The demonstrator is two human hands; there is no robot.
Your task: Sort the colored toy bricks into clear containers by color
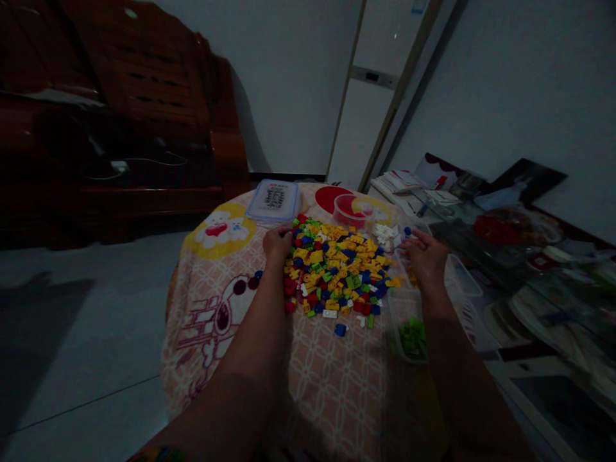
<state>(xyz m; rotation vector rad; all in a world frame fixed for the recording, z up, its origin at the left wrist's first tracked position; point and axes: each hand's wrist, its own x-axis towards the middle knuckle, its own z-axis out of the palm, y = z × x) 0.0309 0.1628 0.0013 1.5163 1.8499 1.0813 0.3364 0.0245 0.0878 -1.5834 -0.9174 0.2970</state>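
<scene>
A heap of small plastic building bricks [337,263] in yellow, red, blue, green and white lies on the cloth-covered table. My left hand [278,244] is at the heap's left edge, its fingers curled in; what they grip, if anything, is hidden. On the right, my right hand [427,256] is over the clear containers, fingers bent together with a small blue brick [408,230] at their tips. Below it, a clear plastic box [392,321] holds green bricks [412,338]. White bricks [385,236] are grouped just beyond the heap's right side.
A lidded plastic box [274,200] and a round clear tub [350,210] stand at the table's far side. Along the right runs a cluttered glass-topped stand [520,256]. Behind on the left is a wooden bench [158,115]. Dark round pieces [248,283] lie left of my left forearm.
</scene>
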